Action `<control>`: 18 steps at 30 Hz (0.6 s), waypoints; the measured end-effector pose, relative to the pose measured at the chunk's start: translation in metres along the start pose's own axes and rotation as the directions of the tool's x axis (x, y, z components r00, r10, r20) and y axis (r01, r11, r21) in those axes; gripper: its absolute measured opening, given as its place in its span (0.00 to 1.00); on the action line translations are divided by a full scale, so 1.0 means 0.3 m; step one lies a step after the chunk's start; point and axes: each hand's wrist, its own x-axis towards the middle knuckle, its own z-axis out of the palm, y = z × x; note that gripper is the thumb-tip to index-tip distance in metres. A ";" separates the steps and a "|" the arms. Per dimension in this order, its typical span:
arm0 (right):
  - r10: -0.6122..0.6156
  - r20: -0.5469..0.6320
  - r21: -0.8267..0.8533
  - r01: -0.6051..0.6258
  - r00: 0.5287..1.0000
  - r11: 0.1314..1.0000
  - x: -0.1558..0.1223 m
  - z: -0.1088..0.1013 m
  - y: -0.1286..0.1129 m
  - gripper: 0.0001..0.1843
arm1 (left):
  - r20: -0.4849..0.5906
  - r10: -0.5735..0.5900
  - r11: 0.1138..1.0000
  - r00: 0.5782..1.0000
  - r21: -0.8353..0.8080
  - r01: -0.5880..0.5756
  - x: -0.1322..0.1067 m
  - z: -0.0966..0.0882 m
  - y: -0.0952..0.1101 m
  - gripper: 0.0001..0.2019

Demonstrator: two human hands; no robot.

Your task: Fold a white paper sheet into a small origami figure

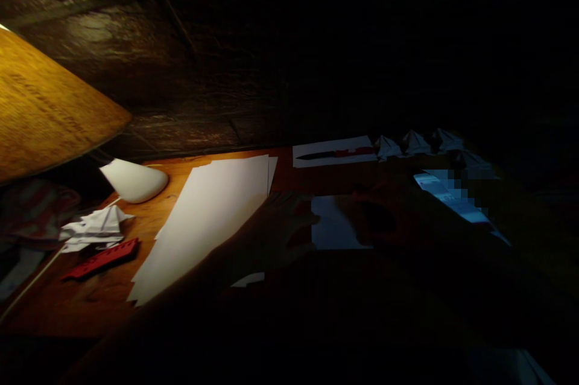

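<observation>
My left hand (278, 234) lies in deep shadow, its fingers reaching over the left edge of a small white paper sheet (332, 225). My right hand (375, 216), also dim, is at that sheet's right edge. Whether either hand grips it, I cannot tell. To the left of my left hand, my forearm's shadow falls across a stack of large white paper sheets (212, 222) on the wooden table (67, 306).
Several folded white paper shapes (416, 143) stand at the far edge, beside a dark-bladed, red-handled knife on a white sheet (335, 151). At left are a white paper cone (133, 180), crumpled paper (94, 228), and a notched red strip (102, 258). A yellow lampshade (49, 107) overhangs them.
</observation>
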 end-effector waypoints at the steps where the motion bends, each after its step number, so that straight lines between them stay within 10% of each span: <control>1: -0.005 0.004 0.000 0.005 1.000 1.000 -0.001 -0.004 0.000 0.41 | 0.001 -0.001 1.000 1.000 0.005 0.001 0.000 -0.001 0.001 0.22; 18: 0.005 0.086 -0.054 -0.001 0.996 0.999 0.009 -0.062 -0.048 0.44 | -0.005 0.048 0.999 0.999 -0.011 -0.048 -0.006 -0.013 -0.014 0.24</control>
